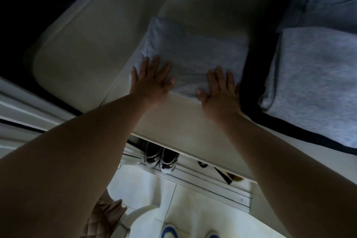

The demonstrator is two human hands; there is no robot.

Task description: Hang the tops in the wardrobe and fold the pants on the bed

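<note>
Hands lie flat on a folded pale grey garment (195,58) in the middle of the frame; it sits on a cream shelf (179,121) inside what looks like the wardrobe. The left hand (152,79) presses the garment's lower left corner with fingers straight and spread. The right hand (220,91) presses the lower right edge the same way, thumb out to the left (neither hand curls round the cloth). At the right of the frame, past a dark divider strip (253,75), another grey folded piece (313,83) with a dark drawstring lies flat. A large cream panel (87,48) fills the upper left. Below the shelf, at lower centre, stands a pair of black-and-white sneakers (160,156) near the pale tiled floor (193,208).
</note>
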